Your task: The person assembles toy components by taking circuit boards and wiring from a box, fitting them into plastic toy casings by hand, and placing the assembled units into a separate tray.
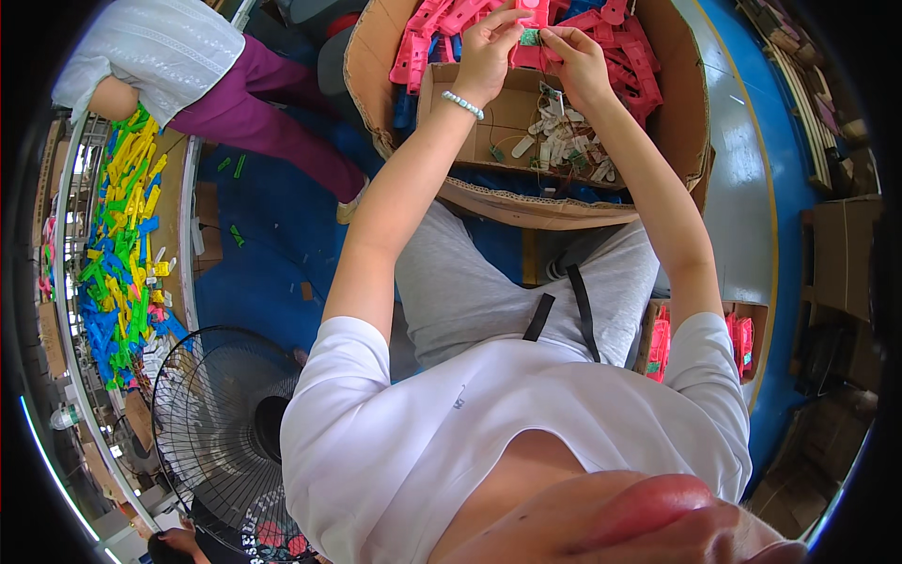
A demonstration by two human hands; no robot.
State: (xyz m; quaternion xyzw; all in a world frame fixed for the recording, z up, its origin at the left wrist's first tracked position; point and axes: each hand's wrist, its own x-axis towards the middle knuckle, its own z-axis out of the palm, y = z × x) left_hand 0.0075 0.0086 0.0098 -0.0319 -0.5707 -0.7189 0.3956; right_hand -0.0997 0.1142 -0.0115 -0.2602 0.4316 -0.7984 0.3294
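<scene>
Over the large cardboard carton [691, 113], my left hand [490, 54] and my right hand [578, 64] hold a pink plastic housing [534, 13] between them. A small green circuit board [531, 38] shows on the housing between my fingertips. Both hands are closed, with fingers and thumbs pinching its two sides. Many similar pink housings [639, 70] lie heaped in the carton around my hands. Below my hands sits a smaller open cardboard box [460, 150] holding small white parts [554, 127] with thin wires.
At the left, a person in purple trousers [258, 103] stands beside a table heaped with yellow, green and blue plastic pieces [127, 235]. A black fan [225, 414] stands at lower left. A box of pink parts [742, 343] is by my right side. Green scraps [237, 235] lie on the blue floor.
</scene>
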